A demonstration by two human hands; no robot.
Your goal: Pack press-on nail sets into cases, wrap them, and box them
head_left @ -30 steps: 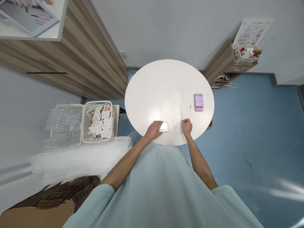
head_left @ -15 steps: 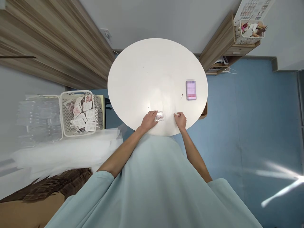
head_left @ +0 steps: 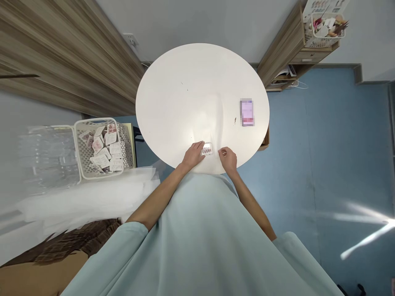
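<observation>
A small clear plastic box lies near the front edge of the white oval table, with a row of several small reddish, nail-like pieces inside. My left hand grips its left end between thumb and fingers. Beneath the box, a thin whitish see-through sheet is spread and hard to tell from the tabletop. Just right of the box, my right hand is closed in a pinch at the sheet's right edge. The pinched part is faint.
A phone-like purple blurred rectangle lies on the table's right side. At left stand a white basket of small packets, clear plastic containers and a pile of whitish sheets. A wooden cabinet stands back right.
My right hand has moved left, closer to the box. The sheet's right edge now shows more plainly. My left hand stays on the box, and the whole view has shifted slightly.
</observation>
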